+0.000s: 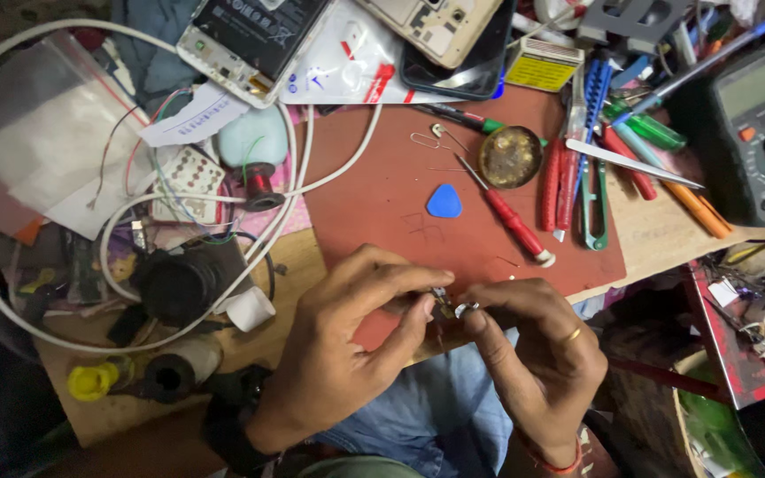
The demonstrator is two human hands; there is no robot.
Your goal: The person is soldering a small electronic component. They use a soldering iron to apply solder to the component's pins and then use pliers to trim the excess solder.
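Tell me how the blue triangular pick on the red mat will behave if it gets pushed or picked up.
The blue pick looks thin and flat, so it would probably slide rather than roll. It seems light, likely shifting at a nudge. Lying flush on the red mat, it may be awkward to pinch up without lifting an edge.

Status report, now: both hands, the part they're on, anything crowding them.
Left hand and right hand pinch one small metal part together at the red mat edge. Red screwdriver and blue pick lie just beyond, apart from the hands.
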